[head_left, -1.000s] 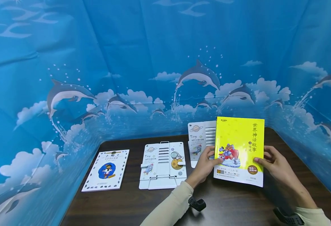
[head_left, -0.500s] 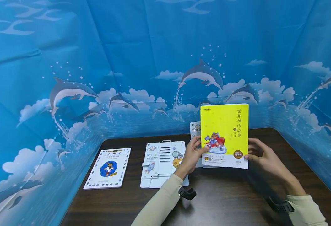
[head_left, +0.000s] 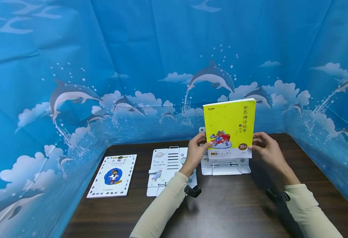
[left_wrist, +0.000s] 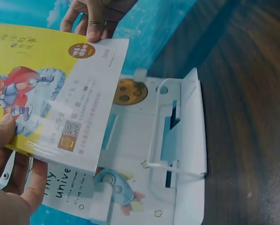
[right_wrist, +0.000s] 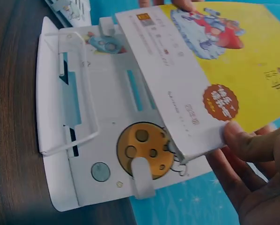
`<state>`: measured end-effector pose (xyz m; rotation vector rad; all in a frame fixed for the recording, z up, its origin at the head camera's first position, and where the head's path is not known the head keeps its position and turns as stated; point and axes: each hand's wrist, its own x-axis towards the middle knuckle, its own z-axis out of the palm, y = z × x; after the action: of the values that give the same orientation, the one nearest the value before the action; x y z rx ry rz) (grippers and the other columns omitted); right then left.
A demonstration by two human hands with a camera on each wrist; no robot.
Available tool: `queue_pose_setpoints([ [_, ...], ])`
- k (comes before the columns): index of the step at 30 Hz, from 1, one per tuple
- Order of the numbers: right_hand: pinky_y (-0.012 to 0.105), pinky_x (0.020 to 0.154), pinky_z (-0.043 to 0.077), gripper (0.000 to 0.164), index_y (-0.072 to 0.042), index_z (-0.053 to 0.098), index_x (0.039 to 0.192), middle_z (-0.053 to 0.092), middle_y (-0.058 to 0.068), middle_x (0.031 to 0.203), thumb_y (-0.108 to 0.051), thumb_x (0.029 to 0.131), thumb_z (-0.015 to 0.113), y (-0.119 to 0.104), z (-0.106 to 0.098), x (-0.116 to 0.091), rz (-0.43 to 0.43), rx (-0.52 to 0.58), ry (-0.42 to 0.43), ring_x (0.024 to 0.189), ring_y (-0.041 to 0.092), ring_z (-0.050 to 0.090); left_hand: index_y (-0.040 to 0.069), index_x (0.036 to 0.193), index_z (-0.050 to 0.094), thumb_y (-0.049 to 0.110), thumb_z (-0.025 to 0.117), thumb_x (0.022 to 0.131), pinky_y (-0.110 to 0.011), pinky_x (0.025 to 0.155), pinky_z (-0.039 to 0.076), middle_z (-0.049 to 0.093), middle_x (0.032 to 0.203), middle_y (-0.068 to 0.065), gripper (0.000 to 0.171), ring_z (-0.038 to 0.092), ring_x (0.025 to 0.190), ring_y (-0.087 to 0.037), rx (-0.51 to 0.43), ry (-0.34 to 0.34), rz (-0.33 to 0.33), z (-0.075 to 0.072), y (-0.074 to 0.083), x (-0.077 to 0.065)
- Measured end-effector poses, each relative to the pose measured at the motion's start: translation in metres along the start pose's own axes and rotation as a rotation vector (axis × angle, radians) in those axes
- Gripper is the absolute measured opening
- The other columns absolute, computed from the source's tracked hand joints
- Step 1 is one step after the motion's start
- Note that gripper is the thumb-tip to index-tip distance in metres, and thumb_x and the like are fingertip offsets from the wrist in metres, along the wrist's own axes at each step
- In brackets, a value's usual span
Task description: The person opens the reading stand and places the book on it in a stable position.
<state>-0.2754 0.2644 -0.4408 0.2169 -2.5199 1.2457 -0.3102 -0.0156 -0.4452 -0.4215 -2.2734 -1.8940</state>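
Observation:
A yellow paperback book (head_left: 230, 122) with a white lower band is held up between both hands, its top leaning away. My left hand (head_left: 195, 152) pinches its left edge, thumb on the cover and fingers behind. The lower right edge is pinched by my right hand (head_left: 270, 153) in the same way. Directly behind and below the book stands a white book stand (right_wrist: 98, 117) printed with a rocket and a yellow moon; its wire holder (left_wrist: 154, 126) and bottom ledge show below the book's lower edge. Much of the stand's upper part is hidden by the book.
A second white "Tiny universe" book stand (head_left: 159, 168) is left of the first, partly covered by the left forearm. Farther left lies a white book (head_left: 113, 177) with a blue oval picture. A blue dolphin-print curtain (head_left: 150, 66) surrounds the dark wooden table (head_left: 221, 205).
Both hands have carried the yellow book left and up, away from the body, over the right-hand stand. That stand's ledge and wire holder now show beneath it.

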Motion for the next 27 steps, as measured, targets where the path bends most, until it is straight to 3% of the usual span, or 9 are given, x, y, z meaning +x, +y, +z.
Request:
queue_pose_setpoints([
  [4,0.007,0.071,0.045,0.038,-0.007,0.057,0.124,0.068,0.015,0.109,-0.005,0.088,0.071,0.003,0.01,0.007,0.01,-0.029,0.077,0.094,0.025,0.062,0.029,0.111,0.068,0.026,0.073,0.089,-0.034,0.086,0.052,0.072,0.102,0.01,0.023,0.064,0.097,-0.008,0.053,0.026,0.017,-0.002,-0.001,0.005],
  [7,0.009,0.071,0.045,0.037,-0.007,0.059,0.121,0.067,0.014,0.104,-0.005,0.087,0.073,0.007,0.017,0.013,0.005,-0.046,0.127,0.092,0.023,0.06,0.03,0.112,0.068,0.026,0.073,0.089,-0.036,0.086,0.052,0.072,0.1,0.01,0.024,0.065,0.096,-0.008,0.056,0.036,0.026,-0.002,-0.002,0.008],
  [9,0.016,0.076,0.05,0.037,-0.007,0.059,0.12,0.068,0.014,0.104,-0.004,0.086,0.074,0.008,0.022,0.016,0.005,-0.049,0.148,0.093,0.023,0.061,0.03,0.112,0.069,0.026,0.073,0.089,-0.036,0.085,0.052,0.072,0.099,0.011,0.024,0.065,0.096,-0.008,0.056,0.042,0.023,-0.003,-0.004,0.01],
  [12,0.037,0.083,0.056,0.036,-0.006,0.059,0.119,0.068,0.015,0.105,-0.003,0.086,0.073,0.009,0.027,0.02,0.018,-0.038,0.166,0.094,0.026,0.062,0.031,0.111,0.069,0.026,0.073,0.088,-0.035,0.085,0.052,0.073,0.099,0.011,0.024,0.065,0.095,-0.008,0.053,0.047,0.014,-0.003,-0.006,0.012],
  [14,0.05,0.088,0.054,0.036,-0.007,0.059,0.119,0.068,0.016,0.106,-0.002,0.086,0.072,0.01,0.031,0.022,0.033,-0.022,0.176,0.096,0.029,0.062,0.031,0.111,0.069,0.026,0.073,0.088,-0.034,0.085,0.052,0.073,0.099,0.01,0.024,0.065,0.095,-0.008,0.054,0.048,0.014,-0.003,-0.007,0.013],
  [16,0.055,0.09,0.053,0.036,-0.007,0.06,0.12,0.068,0.017,0.107,-0.002,0.087,0.071,0.011,0.033,0.023,0.037,-0.015,0.187,0.097,0.032,0.063,0.03,0.111,0.069,0.026,0.073,0.088,-0.033,0.085,0.052,0.073,0.1,0.01,0.024,0.065,0.096,-0.008,0.056,0.049,0.015,-0.003,-0.008,0.013],
  [21,0.05,0.087,0.052,0.036,-0.009,0.061,0.122,0.068,0.016,0.105,-0.002,0.088,0.07,0.018,0.039,0.022,0.028,-0.019,0.208,0.096,0.032,0.063,0.03,0.112,0.07,0.025,0.074,0.088,-0.032,0.084,0.053,0.073,0.101,0.011,0.025,0.065,0.096,-0.007,0.065,0.043,0.008,-0.001,-0.012,0.012],
  [27,0.035,0.079,0.047,0.034,-0.009,0.063,0.119,0.069,0.013,0.1,-0.001,0.087,0.071,0.027,0.042,0.02,-0.01,-0.035,0.237,0.093,0.027,0.061,0.031,0.111,0.07,0.025,0.074,0.088,-0.032,0.086,0.053,0.073,0.1,0.013,0.025,0.065,0.097,-0.005,0.069,0.039,-0.014,0.0,-0.014,0.009],
])
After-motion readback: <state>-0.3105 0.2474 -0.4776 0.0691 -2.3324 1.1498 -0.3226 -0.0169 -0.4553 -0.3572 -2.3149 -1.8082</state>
